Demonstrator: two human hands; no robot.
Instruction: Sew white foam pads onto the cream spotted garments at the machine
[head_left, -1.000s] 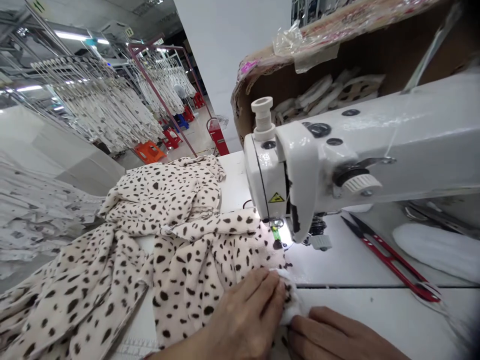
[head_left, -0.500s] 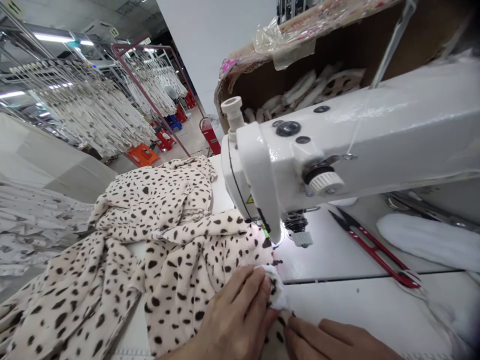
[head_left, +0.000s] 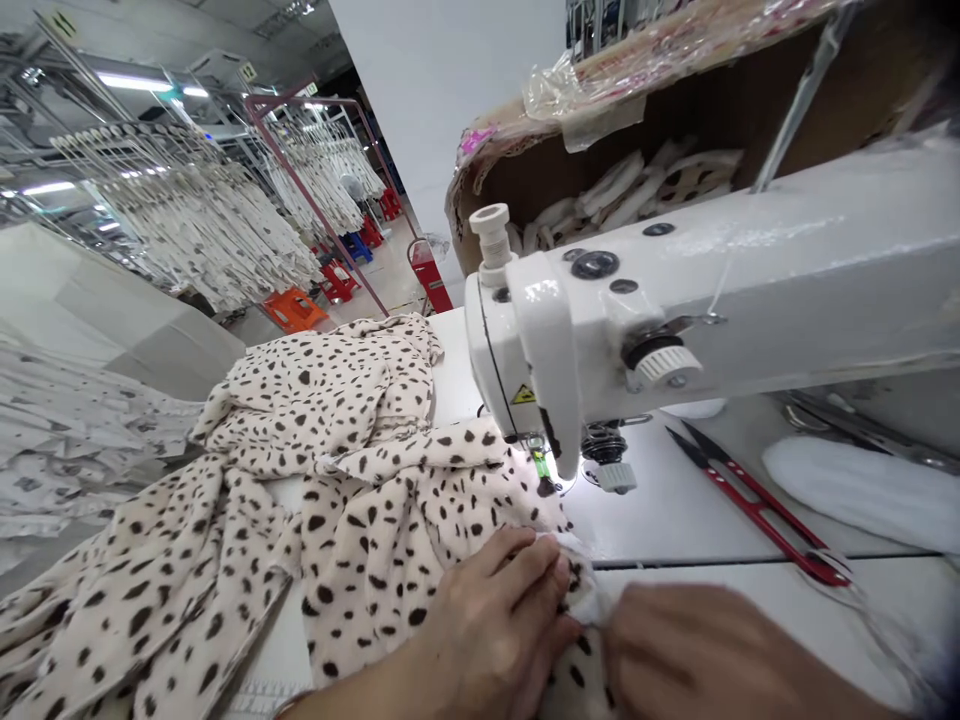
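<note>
Cream plush fabric with dark spots [head_left: 375,550] lies under the sewing machine's needle area [head_left: 546,470] and spreads left across the table. My left hand [head_left: 502,620] presses and grips its near right edge, fingers bent and close together, just in front of the needle. White backing [head_left: 589,600] shows at that folded edge. My right hand [head_left: 697,640], blurred by motion, is curled against the same edge, right beside the left hand; its fingertips are hidden.
The white sewing machine [head_left: 720,270] spans the right side. Red-handled thread snips [head_left: 765,505] and a white padded piece [head_left: 855,490] lie beneath its arm. Behind stands a cardboard box [head_left: 465,200] holding fabric pieces. More spotted fabric [head_left: 322,390] lies at the back left.
My right hand has moved up and is now curled higher at the fabric edge. The left hand keeps its grip. The whole view has shifted slightly.
</note>
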